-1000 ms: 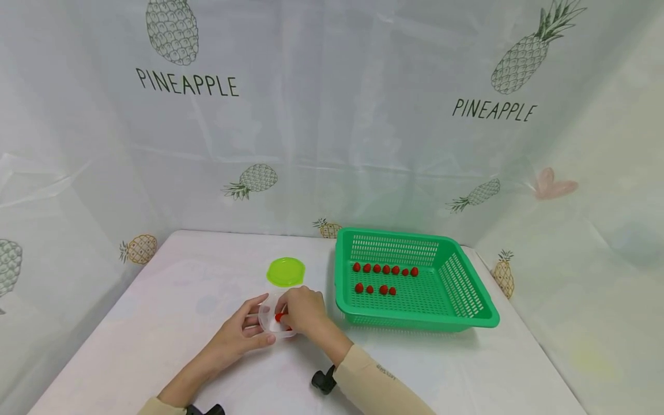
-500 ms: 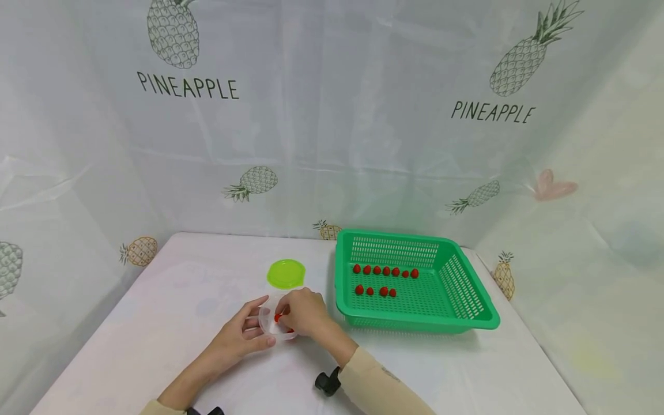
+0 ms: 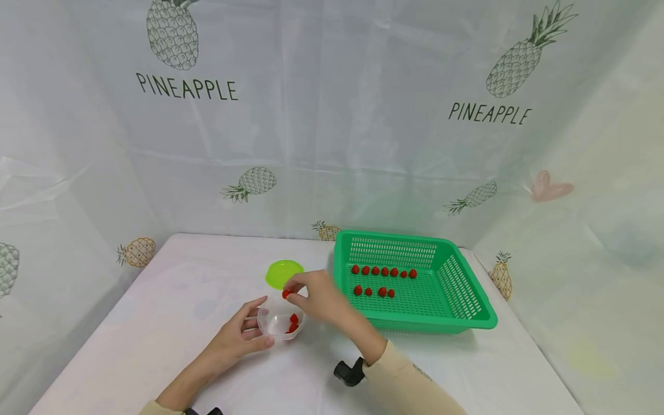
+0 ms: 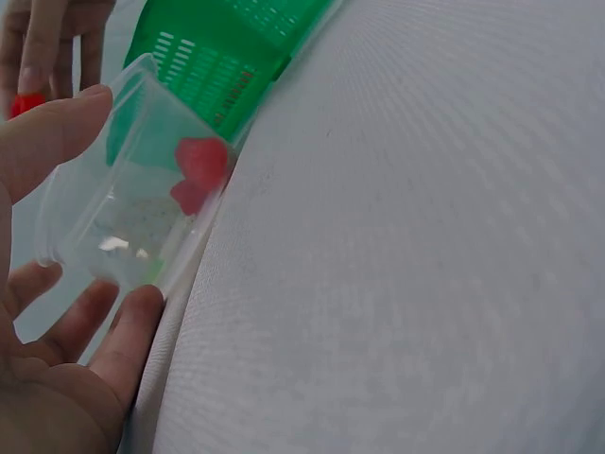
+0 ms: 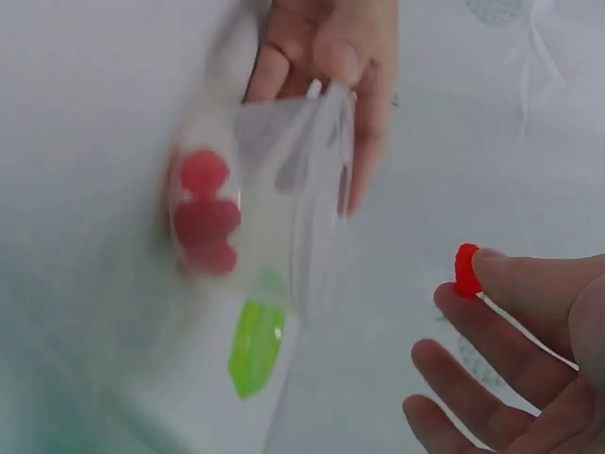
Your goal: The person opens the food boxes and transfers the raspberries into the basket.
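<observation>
My left hand (image 3: 236, 337) holds the side of a clear plastic tub (image 3: 271, 330), thumb and fingers spread round its wall. Several small red strawberries (image 5: 206, 222) lie together against one side inside the tub. Between thumb and forefinger, my right hand (image 3: 324, 295) pinches another small strawberry (image 5: 467, 270), up over the tub's far rim. The other fingers of that hand are spread loosely. In the left wrist view, the right hand (image 4: 64, 43) with its strawberry (image 4: 26, 102) shows beyond the tub at the top left.
A bright green lid (image 3: 283, 273) lies flat just behind the tub. To the right stands a green slotted basket (image 3: 415, 320) with two rows of red strawberries (image 3: 384, 271) on its floor. A white pineapple-print sheet (image 3: 332, 144) hangs behind the table (image 3: 207, 271).
My right hand has risen out of the tub and moved slightly away to the right, with a strawberry in its fingertips. The left hand and tub stay in place.
</observation>
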`<state>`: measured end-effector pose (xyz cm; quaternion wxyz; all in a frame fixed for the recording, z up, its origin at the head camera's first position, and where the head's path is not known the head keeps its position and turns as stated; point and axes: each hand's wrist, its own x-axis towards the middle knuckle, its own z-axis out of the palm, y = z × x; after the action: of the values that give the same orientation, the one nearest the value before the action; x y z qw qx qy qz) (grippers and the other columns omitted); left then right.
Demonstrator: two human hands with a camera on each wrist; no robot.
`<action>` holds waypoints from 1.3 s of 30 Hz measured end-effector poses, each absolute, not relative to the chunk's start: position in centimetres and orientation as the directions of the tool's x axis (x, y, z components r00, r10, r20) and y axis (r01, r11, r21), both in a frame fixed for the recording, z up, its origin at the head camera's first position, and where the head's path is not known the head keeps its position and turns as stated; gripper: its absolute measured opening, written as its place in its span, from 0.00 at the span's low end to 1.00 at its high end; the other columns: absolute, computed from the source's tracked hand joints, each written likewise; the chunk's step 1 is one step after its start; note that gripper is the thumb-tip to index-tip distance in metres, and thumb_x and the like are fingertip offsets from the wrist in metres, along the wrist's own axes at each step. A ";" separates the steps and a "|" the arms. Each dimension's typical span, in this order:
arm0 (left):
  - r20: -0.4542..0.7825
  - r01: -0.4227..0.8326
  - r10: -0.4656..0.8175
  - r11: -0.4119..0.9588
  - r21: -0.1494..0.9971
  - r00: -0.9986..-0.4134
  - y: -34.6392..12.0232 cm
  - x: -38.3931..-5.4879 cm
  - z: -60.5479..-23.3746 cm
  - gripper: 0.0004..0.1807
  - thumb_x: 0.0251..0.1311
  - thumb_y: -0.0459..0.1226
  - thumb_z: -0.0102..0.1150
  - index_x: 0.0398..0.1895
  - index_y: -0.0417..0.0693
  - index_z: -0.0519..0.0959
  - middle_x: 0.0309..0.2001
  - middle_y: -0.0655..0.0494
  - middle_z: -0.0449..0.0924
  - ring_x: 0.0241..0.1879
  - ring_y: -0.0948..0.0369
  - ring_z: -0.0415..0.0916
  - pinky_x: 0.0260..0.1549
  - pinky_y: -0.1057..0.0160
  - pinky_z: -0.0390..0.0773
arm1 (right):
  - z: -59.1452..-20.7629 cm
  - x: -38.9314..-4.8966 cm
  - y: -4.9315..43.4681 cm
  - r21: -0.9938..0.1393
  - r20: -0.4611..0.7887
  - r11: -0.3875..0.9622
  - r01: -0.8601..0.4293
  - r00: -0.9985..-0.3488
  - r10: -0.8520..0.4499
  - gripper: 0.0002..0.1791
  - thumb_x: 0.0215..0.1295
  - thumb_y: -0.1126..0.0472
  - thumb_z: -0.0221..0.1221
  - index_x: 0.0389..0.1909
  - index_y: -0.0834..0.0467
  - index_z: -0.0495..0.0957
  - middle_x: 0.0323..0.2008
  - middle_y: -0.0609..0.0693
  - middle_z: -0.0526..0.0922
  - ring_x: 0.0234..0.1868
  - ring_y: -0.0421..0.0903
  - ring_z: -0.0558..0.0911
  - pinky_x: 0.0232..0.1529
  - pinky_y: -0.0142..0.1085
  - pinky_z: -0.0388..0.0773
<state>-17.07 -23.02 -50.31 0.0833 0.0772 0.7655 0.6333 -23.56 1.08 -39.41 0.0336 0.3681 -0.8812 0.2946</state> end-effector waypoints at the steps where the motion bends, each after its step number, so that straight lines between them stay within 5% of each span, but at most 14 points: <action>1: -0.029 0.013 0.225 0.183 0.983 -0.974 -23.0 -17.1 -50.3 0.51 0.62 0.39 0.77 0.84 0.57 0.56 0.74 0.38 0.66 0.67 0.46 0.77 0.57 0.66 0.82 | -39.0 -23.7 1.7 -0.504 0.280 0.542 -0.672 -0.721 -0.634 0.05 0.72 0.61 0.69 0.46 0.55 0.89 0.40 0.43 0.91 0.45 0.40 0.87 0.50 0.33 0.84; 15: -0.031 0.006 0.220 0.164 0.986 -0.975 -22.9 -17.0 -50.3 0.52 0.61 0.37 0.78 0.84 0.57 0.56 0.72 0.37 0.67 0.66 0.46 0.78 0.56 0.67 0.82 | -36.0 -26.4 13.2 -0.570 0.287 0.561 -0.600 -0.785 -0.549 0.10 0.71 0.64 0.69 0.51 0.54 0.89 0.45 0.43 0.90 0.45 0.41 0.89 0.49 0.36 0.87; 22: -0.044 -0.009 0.204 0.170 0.985 -0.978 -22.9 -17.0 -50.2 0.52 0.61 0.37 0.78 0.84 0.59 0.57 0.73 0.38 0.67 0.66 0.46 0.77 0.56 0.66 0.82 | -37.3 -27.8 18.4 -0.501 0.346 0.615 -0.609 -0.793 -0.502 0.09 0.70 0.68 0.68 0.49 0.59 0.89 0.45 0.53 0.90 0.44 0.47 0.89 0.45 0.37 0.88; 31: -0.043 -0.007 0.208 0.172 0.985 -0.977 -22.8 -17.0 -50.2 0.52 0.60 0.38 0.79 0.84 0.59 0.57 0.73 0.38 0.67 0.66 0.46 0.77 0.56 0.66 0.82 | -39.4 -28.9 22.7 -0.370 0.394 0.640 -0.674 -0.737 -0.549 0.08 0.64 0.73 0.71 0.42 0.61 0.90 0.38 0.53 0.89 0.35 0.43 0.86 0.36 0.33 0.85; 39: -0.068 -0.032 0.189 0.188 0.982 -0.980 -22.9 -17.0 -50.4 0.52 0.60 0.38 0.79 0.84 0.62 0.58 0.72 0.41 0.68 0.66 0.48 0.77 0.56 0.67 0.82 | -40.6 -29.8 24.4 -0.323 0.308 0.682 -0.656 -0.754 -0.580 0.09 0.62 0.75 0.71 0.41 0.62 0.90 0.38 0.54 0.90 0.34 0.42 0.85 0.35 0.33 0.84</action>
<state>-17.04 -22.91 -50.38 0.0869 0.0513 0.7659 0.6349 -29.79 24.40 -40.62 0.0906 0.3387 -0.9125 0.2106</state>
